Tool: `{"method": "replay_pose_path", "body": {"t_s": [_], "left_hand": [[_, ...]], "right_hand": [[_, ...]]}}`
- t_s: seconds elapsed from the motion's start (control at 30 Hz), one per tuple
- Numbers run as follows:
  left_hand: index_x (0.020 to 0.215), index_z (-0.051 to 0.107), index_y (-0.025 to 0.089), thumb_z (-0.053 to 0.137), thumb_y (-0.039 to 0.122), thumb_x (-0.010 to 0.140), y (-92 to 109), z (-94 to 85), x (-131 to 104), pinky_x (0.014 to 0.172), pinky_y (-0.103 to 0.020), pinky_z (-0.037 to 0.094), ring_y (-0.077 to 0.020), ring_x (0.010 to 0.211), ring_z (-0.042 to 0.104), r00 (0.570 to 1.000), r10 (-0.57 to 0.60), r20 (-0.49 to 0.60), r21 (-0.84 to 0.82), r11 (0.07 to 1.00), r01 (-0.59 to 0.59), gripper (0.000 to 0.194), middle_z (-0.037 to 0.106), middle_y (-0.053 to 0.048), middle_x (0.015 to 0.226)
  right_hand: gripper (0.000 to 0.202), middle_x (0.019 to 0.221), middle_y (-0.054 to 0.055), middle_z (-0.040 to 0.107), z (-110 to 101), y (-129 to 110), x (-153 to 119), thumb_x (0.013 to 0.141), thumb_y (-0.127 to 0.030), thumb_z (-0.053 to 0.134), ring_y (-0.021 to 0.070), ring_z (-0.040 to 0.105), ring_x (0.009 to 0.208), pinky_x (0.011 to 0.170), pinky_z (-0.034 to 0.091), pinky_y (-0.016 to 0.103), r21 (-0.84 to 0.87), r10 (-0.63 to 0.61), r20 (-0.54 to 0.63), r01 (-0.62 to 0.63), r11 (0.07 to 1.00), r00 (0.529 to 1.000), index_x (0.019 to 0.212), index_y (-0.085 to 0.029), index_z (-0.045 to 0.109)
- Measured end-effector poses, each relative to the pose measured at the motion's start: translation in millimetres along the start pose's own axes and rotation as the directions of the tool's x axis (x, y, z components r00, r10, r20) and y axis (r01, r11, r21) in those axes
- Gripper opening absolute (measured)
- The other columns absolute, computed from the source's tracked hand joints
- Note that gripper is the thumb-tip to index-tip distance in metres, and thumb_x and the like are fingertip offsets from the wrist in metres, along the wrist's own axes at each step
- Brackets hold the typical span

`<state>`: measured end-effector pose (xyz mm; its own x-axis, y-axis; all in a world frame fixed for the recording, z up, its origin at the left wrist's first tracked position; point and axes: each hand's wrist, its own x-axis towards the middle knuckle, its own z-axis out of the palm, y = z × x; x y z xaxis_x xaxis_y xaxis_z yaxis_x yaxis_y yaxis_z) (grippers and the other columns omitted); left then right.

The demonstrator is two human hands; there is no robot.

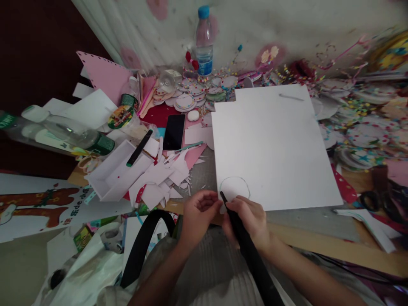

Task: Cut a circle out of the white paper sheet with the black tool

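A large white sheet of card (274, 144) lies before me, with a notch at its far left corner. A thin circle outline (235, 177) is drawn at its near left corner, partly hidden by my hands. My left hand (200, 212) is closed, thumb and finger pinched beside the card's near left corner. Just right of it my right hand (250, 219) is also closed, by the circle. A small whitish piece (227, 208) shows between the hands; which one grips it I cannot tell. A long black strap-like thing (247, 246) crosses in front of my right hand and hides part of it.
Left of the card lie paper scraps (162, 174), a white box (111, 170), a black pen (139, 148) and a phone (174, 132). A water bottle (204, 46) stands behind. Stacks of decorated discs (363, 127) fill the right. Scissors (382, 199) lie at the right edge.
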<state>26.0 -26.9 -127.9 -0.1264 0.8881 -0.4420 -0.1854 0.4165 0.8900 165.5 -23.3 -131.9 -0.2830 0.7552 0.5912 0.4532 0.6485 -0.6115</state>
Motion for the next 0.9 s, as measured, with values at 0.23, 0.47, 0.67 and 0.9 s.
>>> {"method": "replay_pose_path", "body": {"t_s": [0.23, 0.47, 0.67, 0.9], "left_hand": [[0.076, 0.072, 0.015, 0.079, 0.019, 0.059, 4.1, -0.8, 0.5, 0.066, -0.021, 0.054, -0.0125, 0.067, 0.066, 0.999, -0.020, -0.028, 0.005, 1.000, 0.020, 0.019, 0.073, -0.003, 0.072], [0.075, 0.073, 0.017, 0.081, 0.021, 0.060, -0.4, -6.6, 4.3, 0.064, -0.021, 0.054, -0.0128, 0.067, 0.067, 1.000, -0.015, 0.010, 0.033, 0.999, 0.015, 0.018, 0.073, -0.002, 0.072], [0.078, 0.073, 0.017, 0.082, 0.026, 0.064, -0.5, -8.9, 5.9, 0.068, -0.024, 0.055, -0.0149, 0.073, 0.069, 1.000, 0.010, 0.018, 0.072, 0.997, -0.011, 0.019, 0.075, -0.004, 0.079], [0.083, 0.070, 0.018, 0.079, 0.033, 0.069, -4.0, -10.9, 5.2, 0.073, -0.027, 0.055, -0.0172, 0.080, 0.070, 0.996, 0.041, 0.081, 0.069, 0.997, -0.046, 0.023, 0.074, -0.004, 0.083]], "right_hand": [[0.022, 0.058, -0.003, 0.043, 0.1, 4.0, 1.6, 0.073, -0.005, 0.048, 0.0140, 0.040, 0.049, 0.046, 0.028, 0.026, 0.018, -0.027, 0.048, 0.026, 1.000, 0.998, 0.085, -0.023, 0.042], [0.019, 0.062, -0.002, 0.048, -8.2, 10.9, 1.1, 0.073, -0.008, 0.048, 0.0125, 0.044, 0.050, 0.047, 0.032, 0.024, 0.083, 0.067, 0.152, -0.080, 0.993, 0.986, 0.085, -0.022, 0.043], [0.020, 0.061, -0.003, 0.049, -19.1, 18.8, 16.2, 0.073, -0.008, 0.047, 0.0114, 0.046, 0.049, 0.047, 0.034, 0.022, 0.119, -0.019, 0.243, -0.011, 0.993, 0.970, 0.086, -0.023, 0.042], [0.020, 0.068, -0.001, 0.057, -14.8, 24.6, 18.9, 0.074, -0.010, 0.050, 0.0115, 0.053, 0.054, 0.051, 0.042, 0.021, 0.128, 0.020, 0.199, -0.046, 0.991, 0.980, 0.089, -0.022, 0.045]]}}
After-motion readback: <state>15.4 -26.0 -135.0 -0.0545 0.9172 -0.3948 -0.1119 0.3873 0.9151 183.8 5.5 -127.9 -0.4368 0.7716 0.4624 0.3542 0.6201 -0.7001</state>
